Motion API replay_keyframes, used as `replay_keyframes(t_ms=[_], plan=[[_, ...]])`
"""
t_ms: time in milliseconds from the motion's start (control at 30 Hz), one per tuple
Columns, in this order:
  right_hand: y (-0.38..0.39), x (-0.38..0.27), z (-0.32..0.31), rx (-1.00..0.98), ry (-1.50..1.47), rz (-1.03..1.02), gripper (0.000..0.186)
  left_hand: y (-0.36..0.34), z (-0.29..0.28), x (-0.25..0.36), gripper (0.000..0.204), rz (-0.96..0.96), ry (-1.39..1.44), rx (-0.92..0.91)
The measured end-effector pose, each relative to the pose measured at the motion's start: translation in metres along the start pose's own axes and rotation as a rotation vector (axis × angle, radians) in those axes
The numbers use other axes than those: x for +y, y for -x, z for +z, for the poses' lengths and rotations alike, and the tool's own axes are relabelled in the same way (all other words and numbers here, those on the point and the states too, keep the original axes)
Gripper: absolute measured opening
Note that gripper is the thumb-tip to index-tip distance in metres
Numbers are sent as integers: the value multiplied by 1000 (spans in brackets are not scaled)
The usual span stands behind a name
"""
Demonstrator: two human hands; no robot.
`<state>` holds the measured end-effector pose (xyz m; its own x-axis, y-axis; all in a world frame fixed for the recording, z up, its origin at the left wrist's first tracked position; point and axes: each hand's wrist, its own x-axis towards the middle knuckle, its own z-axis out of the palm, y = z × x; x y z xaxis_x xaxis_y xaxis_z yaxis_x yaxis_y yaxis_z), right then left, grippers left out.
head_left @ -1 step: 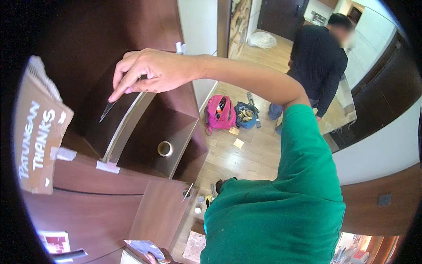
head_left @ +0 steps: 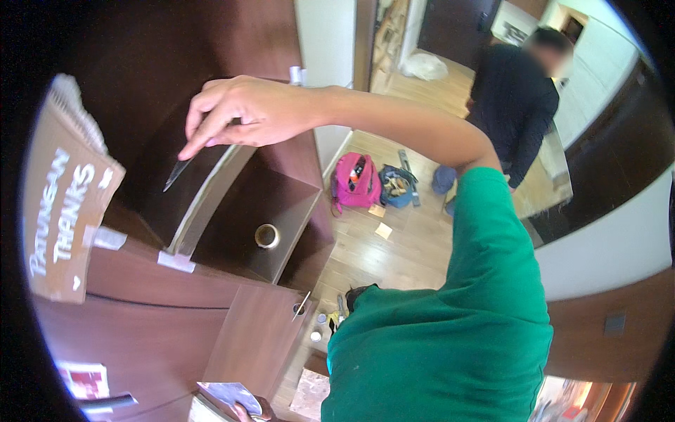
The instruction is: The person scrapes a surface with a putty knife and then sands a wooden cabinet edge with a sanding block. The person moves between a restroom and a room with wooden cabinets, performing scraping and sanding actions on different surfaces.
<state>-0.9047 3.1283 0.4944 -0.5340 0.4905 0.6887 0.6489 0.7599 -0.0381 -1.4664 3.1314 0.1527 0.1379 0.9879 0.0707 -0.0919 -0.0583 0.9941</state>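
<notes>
My right hand [head_left: 239, 111] is raised in front of the dark brown cabinet [head_left: 155, 133]. Its fingertips pinch a thin, pointed metal blade [head_left: 175, 176], tip down. Whether the tip touches the cabinet surface, I cannot tell. Just beneath the wrist runs a curved, pale shelf edge [head_left: 204, 200]. Low in the view, my left hand [head_left: 254, 409] is closed on a flat grey-white plate [head_left: 228, 396]; only some fingers show, and the plate's exact kind is unclear.
A tape roll [head_left: 267, 236] lies in the cabinet's niche. A brush [head_left: 301, 307] rests across a small cup. On the floor stand a pink bag [head_left: 354, 184] and a blue tool bag [head_left: 396, 187]. A cardboard sign [head_left: 67, 218] hangs left. A person in black [head_left: 513, 105] stands behind, right.
The view has shifted slightly, so the cabinet and bags sit a little farther right. My right hand still pinches the blade in nearly the same pose, and my left still holds the plate.
</notes>
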Motion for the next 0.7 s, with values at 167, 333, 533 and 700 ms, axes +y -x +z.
replay_keyframes(t_ms=[167, 333, 533, 700], plan=[[-25, -6, 57, -38, 125, -215, 47, 69, -65, 24, 53, -161, 263, 4], [-39, -22, 98, -84, 246, -305, 53, 156, -75, 50, 53, -303, 302, 166], [-52, -9, 121, 6, 237, -592, 55, 181, -6, 36, 44, -87, 669, 193], [-47, -4, 143, -59, 166, -623, 48, 200, 20, 33, 48, -113, 469, 452]])
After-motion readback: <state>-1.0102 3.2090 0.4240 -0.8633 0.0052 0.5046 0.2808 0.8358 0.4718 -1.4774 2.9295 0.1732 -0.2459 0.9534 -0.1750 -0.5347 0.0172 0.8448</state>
